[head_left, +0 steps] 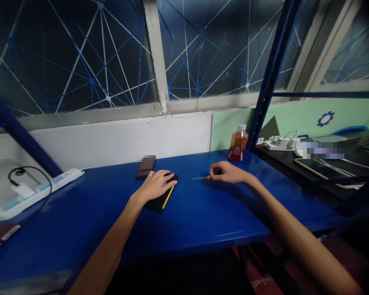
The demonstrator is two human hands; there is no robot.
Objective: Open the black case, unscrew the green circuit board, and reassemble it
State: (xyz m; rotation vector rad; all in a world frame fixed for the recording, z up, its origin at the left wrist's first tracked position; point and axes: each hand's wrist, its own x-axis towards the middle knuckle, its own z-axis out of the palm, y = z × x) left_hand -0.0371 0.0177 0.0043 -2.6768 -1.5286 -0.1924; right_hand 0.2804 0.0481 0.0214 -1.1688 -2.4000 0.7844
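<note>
My left hand lies palm down on a flat black object with a yellow edge. Its fingers are stretched and spread over the top, with the thumb near the yellow side. To the right, my right hand is closed in a pinch around a slim tool with a thin metal shaft. The shaft points left, just above the blue table; any handle is hidden in my fingers. A few tiny specks, too small to name, lie below the tip.
A phone lies behind my left hand. A bottle of amber drink stands at the back right. At the left are a white power strip with a black cable and a red box. Blue posts flank the blue table.
</note>
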